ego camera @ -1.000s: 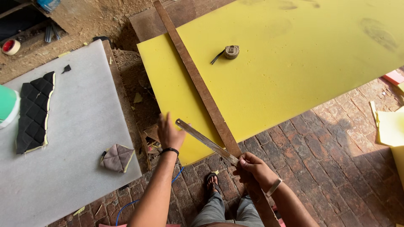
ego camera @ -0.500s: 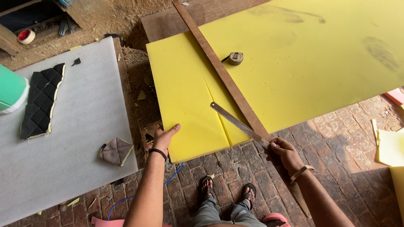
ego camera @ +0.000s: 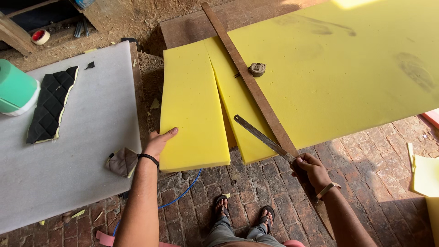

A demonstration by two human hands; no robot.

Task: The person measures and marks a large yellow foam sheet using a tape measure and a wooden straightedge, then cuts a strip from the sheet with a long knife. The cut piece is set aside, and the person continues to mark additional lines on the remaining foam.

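Note:
A large yellow foam sheet (ego camera: 338, 68) lies across the brick floor. A cut strip of yellow foam (ego camera: 192, 105) sits angled away from it on the left, with a wedge-shaped gap between them. My left hand (ego camera: 160, 142) grips the strip's near left corner. My right hand (ego camera: 311, 169) holds a long metal blade (ego camera: 263, 136) whose tip rests on the foam near the cut. A long wooden straightedge (ego camera: 249, 84) lies diagonally on the foam, right of the cut. A round tape measure (ego camera: 257, 69) sits beside the straightedge.
A white padded sheet (ego camera: 87, 137) covers the floor at left, with a black quilted piece (ego camera: 52, 105), a small brown quilted scrap (ego camera: 122, 161) and a green foam roll (ego camera: 16, 89) on it. My sandalled feet (ego camera: 242, 212) stand on bricks below. A blue cord (ego camera: 180, 194) lies near them.
The cut strip has swung away to the left, opening a gap. My left hand now grips its corner. The blade stays at the cut's near end.

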